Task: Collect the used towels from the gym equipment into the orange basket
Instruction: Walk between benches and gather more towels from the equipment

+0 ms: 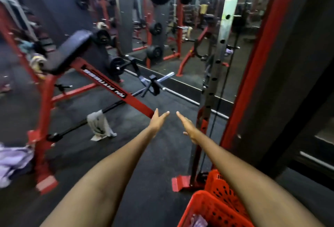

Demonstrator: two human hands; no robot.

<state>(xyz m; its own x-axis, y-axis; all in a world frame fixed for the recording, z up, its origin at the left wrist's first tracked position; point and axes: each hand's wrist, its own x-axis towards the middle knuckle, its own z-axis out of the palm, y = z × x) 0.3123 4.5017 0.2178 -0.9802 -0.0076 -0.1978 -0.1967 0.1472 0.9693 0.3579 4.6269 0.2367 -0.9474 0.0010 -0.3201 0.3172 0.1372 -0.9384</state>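
Observation:
Both my arms stretch forward over the dark floor. My left hand (157,121) and my right hand (188,127) are open, fingers straight, holding nothing. A grey-white towel (99,125) hangs over a black bar low on the red bench frame (45,103), left of my hands, its end touching the floor. A lilac towel (12,161) lies bunched at the far left by the frame's foot. The orange basket (213,207) sits at the bottom right under my right forearm, with a bit of lilac cloth (197,222) inside.
A padded black bench pad (72,51) tops the red frame. Barbell bars and handles (153,84) lie on the floor ahead. A red rack upright (202,136) stands right of my hands, next to a mirror wall (180,28). Weight plates (116,65) sit behind.

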